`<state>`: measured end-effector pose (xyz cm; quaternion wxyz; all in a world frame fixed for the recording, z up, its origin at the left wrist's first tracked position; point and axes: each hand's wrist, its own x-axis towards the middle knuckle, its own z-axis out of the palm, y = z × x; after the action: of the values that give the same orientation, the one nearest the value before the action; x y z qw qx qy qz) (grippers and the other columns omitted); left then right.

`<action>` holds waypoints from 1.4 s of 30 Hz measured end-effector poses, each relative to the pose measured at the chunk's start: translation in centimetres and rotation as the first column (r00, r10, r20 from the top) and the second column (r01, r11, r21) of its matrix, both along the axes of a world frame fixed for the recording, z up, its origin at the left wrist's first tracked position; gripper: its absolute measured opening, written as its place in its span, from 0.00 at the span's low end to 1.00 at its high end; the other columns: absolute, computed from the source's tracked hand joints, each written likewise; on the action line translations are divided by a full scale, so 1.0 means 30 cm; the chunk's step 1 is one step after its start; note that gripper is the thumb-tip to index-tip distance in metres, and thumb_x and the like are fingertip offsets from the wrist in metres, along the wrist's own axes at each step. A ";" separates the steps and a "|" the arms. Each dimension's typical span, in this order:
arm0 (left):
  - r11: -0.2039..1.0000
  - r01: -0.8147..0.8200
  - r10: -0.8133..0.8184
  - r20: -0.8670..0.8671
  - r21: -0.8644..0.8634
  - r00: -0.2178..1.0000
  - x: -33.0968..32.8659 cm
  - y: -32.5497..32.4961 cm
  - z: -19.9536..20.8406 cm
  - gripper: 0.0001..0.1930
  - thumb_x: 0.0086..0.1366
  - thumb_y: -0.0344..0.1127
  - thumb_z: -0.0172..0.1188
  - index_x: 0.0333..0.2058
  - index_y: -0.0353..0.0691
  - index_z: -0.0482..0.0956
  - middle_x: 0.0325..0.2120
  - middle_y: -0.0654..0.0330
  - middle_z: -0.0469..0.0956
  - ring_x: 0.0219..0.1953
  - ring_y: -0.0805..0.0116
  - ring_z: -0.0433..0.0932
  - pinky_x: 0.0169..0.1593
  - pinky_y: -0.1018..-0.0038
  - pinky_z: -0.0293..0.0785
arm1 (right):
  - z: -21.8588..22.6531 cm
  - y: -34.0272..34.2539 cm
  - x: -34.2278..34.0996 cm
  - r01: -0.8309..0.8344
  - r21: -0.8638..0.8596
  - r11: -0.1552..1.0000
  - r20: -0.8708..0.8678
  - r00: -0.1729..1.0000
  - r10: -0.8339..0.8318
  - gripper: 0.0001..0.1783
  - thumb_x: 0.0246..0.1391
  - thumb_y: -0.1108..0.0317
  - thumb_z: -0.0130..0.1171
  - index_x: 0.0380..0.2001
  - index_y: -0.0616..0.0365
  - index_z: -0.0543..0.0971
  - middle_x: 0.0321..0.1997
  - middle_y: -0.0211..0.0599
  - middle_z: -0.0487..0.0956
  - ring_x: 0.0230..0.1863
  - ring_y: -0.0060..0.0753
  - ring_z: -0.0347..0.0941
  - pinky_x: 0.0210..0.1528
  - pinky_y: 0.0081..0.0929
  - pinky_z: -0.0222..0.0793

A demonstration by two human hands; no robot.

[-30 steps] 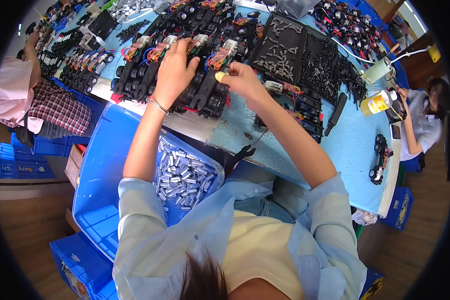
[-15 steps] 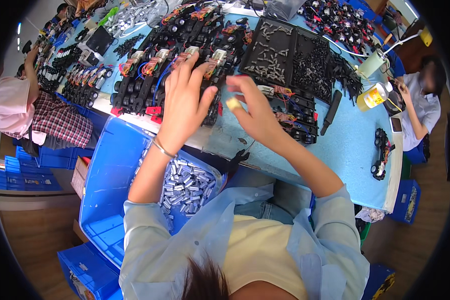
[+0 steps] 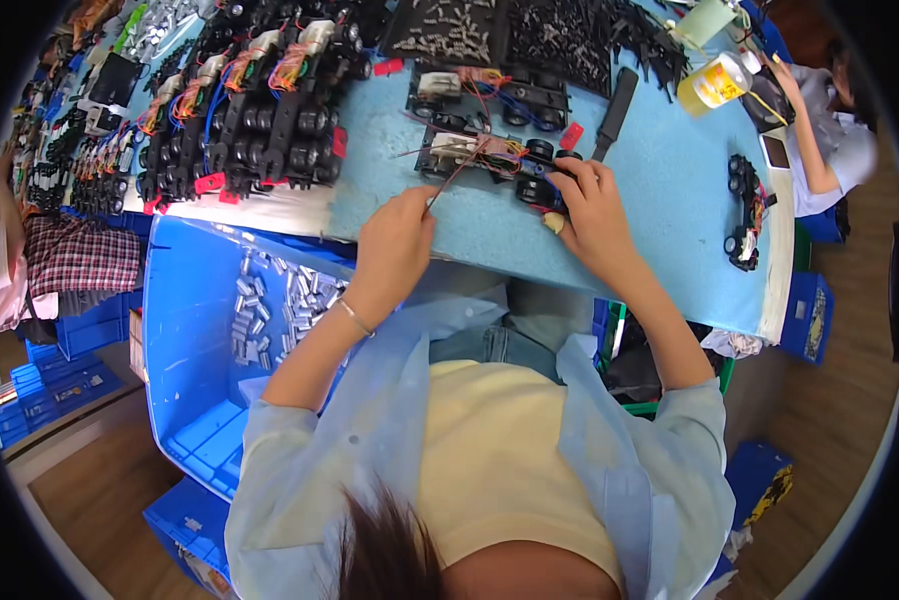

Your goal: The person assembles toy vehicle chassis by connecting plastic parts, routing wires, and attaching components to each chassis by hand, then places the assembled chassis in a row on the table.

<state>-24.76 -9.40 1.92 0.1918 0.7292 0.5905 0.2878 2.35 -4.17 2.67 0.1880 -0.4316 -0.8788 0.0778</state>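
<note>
Wired chassis (image 3: 500, 163): on the counter (image 3: 670, 230) before me, near another chassis (image 3: 530, 95).
My right hand (image 3: 598, 212): half-curled, gripping its wheeled end.
My left hand (image 3: 397, 235): closed on a thin dark rod (image 3: 457, 176) over its wires (image 3: 511, 151).
Chassis row (image 3: 250, 120): my hands have left it; work now centres here.

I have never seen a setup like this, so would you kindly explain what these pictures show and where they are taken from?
There is no machine: a person is working by hand. The view comes from a wide camera on that person's head, looking down, so straight edges bend. The right hand holds a wheeled frame with colored wires at its wheels. The left hand seems to pinch a thin dark rod, too fine to identify. More frames sit on the blue table, along with a black tool. A blue bin below contains silver cylinders.
</note>
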 end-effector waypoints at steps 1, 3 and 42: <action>1.000 -0.001 0.003 0.084 -0.027 0.996 -0.001 -0.011 0.014 0.14 0.55 0.27 0.60 0.42 0.34 0.74 0.33 0.52 0.75 0.34 0.53 0.75 0.41 0.68 0.72 | 0.004 -0.019 0.012 0.014 -0.020 1.000 0.009 1.000 -0.014 0.30 0.39 0.72 0.65 0.49 0.60 0.70 0.56 0.43 0.68 0.58 0.52 0.60 0.59 0.44 0.60; 0.997 -0.001 0.020 0.246 -0.077 0.969 -0.007 -0.030 0.053 0.11 0.57 0.26 0.59 0.40 0.34 0.75 0.28 0.54 0.76 0.28 0.55 0.76 0.35 0.71 0.73 | 0.005 -0.048 0.037 0.031 -0.052 0.998 0.014 0.999 -0.030 0.30 0.38 0.72 0.65 0.49 0.60 0.70 0.57 0.42 0.67 0.58 0.53 0.60 0.59 0.44 0.60; 0.973 0.229 -0.170 0.707 0.011 0.687 0.184 0.078 0.358 0.07 0.59 0.30 0.64 0.31 0.33 0.76 0.27 0.63 0.78 0.31 0.81 0.74 0.34 0.79 0.72 | 0.298 -0.158 -0.117 -0.059 0.129 0.990 -0.236 0.968 0.088 0.24 0.51 0.73 0.57 0.53 0.63 0.69 0.39 0.46 0.73 0.39 0.49 0.71 0.42 0.34 0.69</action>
<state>-19.25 -7.05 12.65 0.4604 0.6163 0.4008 0.4975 -1.17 -8.89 11.59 0.3162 -0.3738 -0.8680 0.0831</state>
